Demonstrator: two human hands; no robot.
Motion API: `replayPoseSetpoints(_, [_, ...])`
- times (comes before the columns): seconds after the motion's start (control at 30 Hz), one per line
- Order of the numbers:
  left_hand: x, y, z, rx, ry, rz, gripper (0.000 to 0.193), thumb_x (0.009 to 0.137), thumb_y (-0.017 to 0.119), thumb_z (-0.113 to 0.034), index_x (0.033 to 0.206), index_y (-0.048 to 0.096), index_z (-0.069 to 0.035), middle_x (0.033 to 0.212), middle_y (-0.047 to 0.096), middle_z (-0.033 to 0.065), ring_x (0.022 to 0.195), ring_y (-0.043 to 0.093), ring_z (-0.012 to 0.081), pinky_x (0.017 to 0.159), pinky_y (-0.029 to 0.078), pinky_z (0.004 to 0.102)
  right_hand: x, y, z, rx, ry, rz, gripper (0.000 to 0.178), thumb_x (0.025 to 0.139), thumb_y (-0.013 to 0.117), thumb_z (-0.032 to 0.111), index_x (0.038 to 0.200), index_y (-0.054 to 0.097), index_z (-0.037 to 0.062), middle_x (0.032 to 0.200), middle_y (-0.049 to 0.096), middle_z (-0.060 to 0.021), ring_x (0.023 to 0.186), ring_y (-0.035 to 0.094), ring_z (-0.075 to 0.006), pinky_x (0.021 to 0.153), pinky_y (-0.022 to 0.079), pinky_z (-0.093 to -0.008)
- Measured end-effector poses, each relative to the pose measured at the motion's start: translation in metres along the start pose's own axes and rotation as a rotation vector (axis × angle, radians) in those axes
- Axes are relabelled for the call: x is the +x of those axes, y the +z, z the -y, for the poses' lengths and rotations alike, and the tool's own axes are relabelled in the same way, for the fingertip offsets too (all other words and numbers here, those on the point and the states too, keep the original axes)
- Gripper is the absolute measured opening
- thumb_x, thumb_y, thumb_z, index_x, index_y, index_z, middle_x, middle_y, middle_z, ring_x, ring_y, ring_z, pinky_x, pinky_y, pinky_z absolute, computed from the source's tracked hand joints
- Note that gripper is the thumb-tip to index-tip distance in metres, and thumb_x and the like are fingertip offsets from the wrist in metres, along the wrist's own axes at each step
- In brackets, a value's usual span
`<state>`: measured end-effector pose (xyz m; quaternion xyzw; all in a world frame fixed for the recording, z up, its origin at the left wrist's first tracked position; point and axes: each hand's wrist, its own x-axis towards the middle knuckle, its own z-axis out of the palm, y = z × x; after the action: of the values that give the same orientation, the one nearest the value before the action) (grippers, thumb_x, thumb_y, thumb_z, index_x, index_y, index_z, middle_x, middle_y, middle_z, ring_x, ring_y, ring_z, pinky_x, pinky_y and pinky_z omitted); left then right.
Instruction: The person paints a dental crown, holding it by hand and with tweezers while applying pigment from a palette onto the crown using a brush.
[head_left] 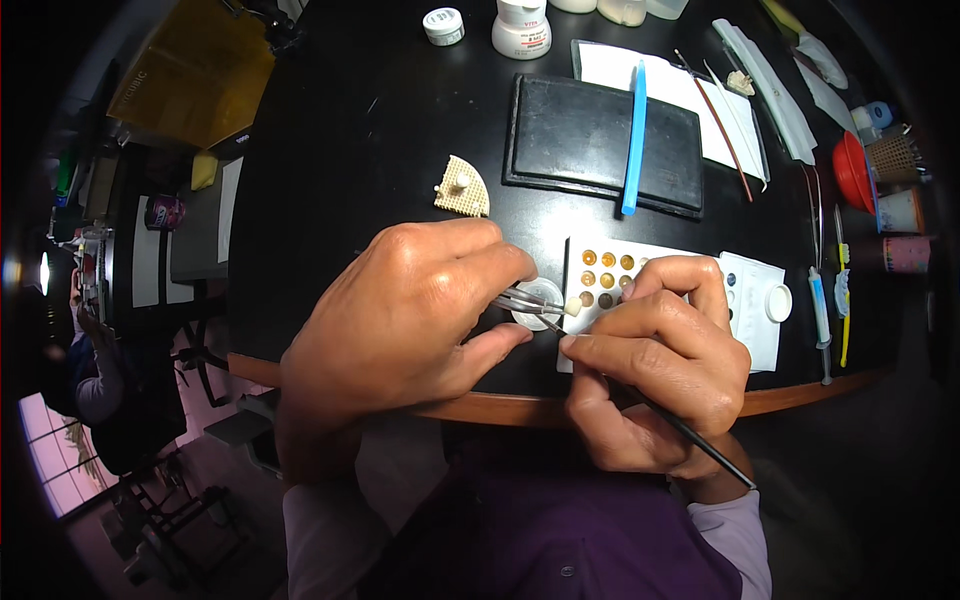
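Far to the left of the palette point(608, 246), an amber box point(195, 75) stands at the back. A beige honeycomb piece point(470, 190) with a small peg lies on the dark surface point(330, 170), beyond the palette's left edge and well apart from it. The left hand point(405, 310) is left of the palette, its fingers curled partly closed around silver tweezers point(520, 300), the thumb standing a little away from the index finger. A small round dish point(536, 286) sits beneath them, just beside the palette. At the tweezers' tips, over the palette's left edge, is a small cream piece point(572, 306). A black slab point(570, 130) with a blue stick point(635, 140) across it lies beyond the palette. The right hand point(665, 365), partly over the palette, is closed in a pen-like grip on a slim dark brush point(690, 435). The brush's fine end is near the tweezers; whether it touches anything, I cannot tell. A white pot point(778, 302) is at the palette's right end, and a red bowl point(850, 158) stands well beyond it to the right.
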<state>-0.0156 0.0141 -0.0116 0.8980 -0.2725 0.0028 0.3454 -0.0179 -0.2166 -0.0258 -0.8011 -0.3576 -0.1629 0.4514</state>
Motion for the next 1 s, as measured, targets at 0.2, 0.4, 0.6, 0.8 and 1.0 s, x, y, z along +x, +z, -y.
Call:
replayPoseSetpoints(0.2, [-0.002,-0.005,-0.003,0.049,-0.005,-0.005,0.058,0.064,0.098,-0.017,0.116,0.076,-0.002,0.077,0.064,0.0079,0.063,0.062,0.0218,0.057,0.049,0.0350,-0.006,-0.023,-0.006,0.139,0.063,-0.147,0.015,0.069,0.072,0.002,0.083,0.072,0.0043,0.074,0.068,-0.0055,0.072,0.056,-0.0224,0.075,0.048,-0.0346])
replayPoseSetpoints(0.4, [0.001,-0.010,-0.012,0.002,-0.005,-0.051,0.049,0.072,0.088,-0.011,0.116,0.075,0.005,0.077,0.063,0.0118,0.063,0.060,0.0201,0.057,0.045,0.0322,-0.016,-0.021,-0.005,0.475,0.283,-0.381,0.017,0.080,0.067,0.004,0.096,0.068,-0.0021,0.077,0.069,-0.0091,0.093,0.055,-0.0230,0.085,0.046,-0.0359])
replayPoseSetpoints(0.6, [0.006,-0.011,-0.013,0.056,0.060,-0.094,0.028,0.083,0.077,-0.004,0.109,0.073,0.007,0.080,0.064,0.0156,0.068,0.064,0.0293,0.063,0.053,0.0388,-0.018,-0.030,-0.019,0.395,0.088,-0.274,0.017,0.080,0.066,0.003,0.097,0.068,-0.0009,0.081,0.073,-0.0103,0.090,0.058,-0.0228,0.089,0.047,-0.0383])
replayPoseSetpoints(0.8, [0.008,-0.003,-0.012,0.137,0.108,-0.164,0.025,0.084,0.075,0.002,0.109,0.077,0.004,0.082,0.068,0.0134,0.069,0.065,0.0231,0.062,0.050,0.0352,-0.019,-0.035,-0.016,0.224,0.025,-0.269,0.019,0.080,0.068,0.002,0.099,0.069,0.0022,0.082,0.073,-0.0084,0.084,0.061,-0.0220,0.089,0.049,-0.0391])
replayPoseSetpoints(1.0, [0.009,0.000,-0.011,0.206,0.114,-0.172,0.026,0.082,0.077,0.003,0.108,0.077,0.003,0.081,0.067,0.0113,0.067,0.065,0.0239,0.061,0.050,0.0355,-0.016,-0.033,-0.007,0.118,-0.025,-0.223,0.025,0.076,0.076,0.002,0.100,0.071,0.0074,0.085,0.074,-0.0044,0.087,0.062,-0.0232,0.083,0.052,-0.0372])
